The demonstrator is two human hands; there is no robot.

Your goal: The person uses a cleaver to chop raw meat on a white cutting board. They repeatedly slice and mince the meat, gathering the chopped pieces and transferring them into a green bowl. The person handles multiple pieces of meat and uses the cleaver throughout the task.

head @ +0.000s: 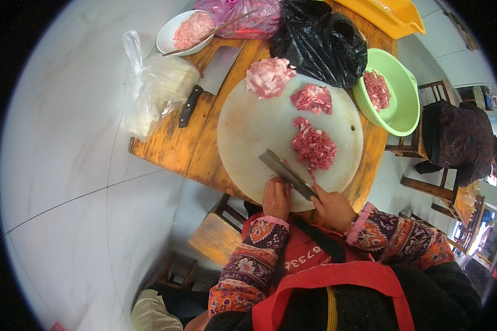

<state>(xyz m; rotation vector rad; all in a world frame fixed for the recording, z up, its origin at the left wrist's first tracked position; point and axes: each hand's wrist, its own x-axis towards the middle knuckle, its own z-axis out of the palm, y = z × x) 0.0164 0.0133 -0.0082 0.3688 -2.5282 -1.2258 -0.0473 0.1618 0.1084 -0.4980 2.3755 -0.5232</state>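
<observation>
On a round white cutting board (248, 136) near the table's front edge, my right hand (333, 207) grips a cleaver (288, 173) with a broad blade, seen nearly edge-on. My left hand (276, 198) rests with bent fingers on the board, close against the left side of the blade; whether it holds a piece of meat is hidden. Just beyond the blade lies a heap of chopped red meat (314, 145), with a thin strip trailing towards my right hand. Behind it sit a small pile of sliced meat (312, 99) and a larger, paler pile of fatty meat (270, 77).
Left of the board lie a second cleaver with a black handle (190, 106) and a clear plastic bag (159, 87). Further back are a white bowl of minced meat (162, 39) with chopsticks and a black plastic bag (314, 41). A green basin (401, 103) holds meat at the right.
</observation>
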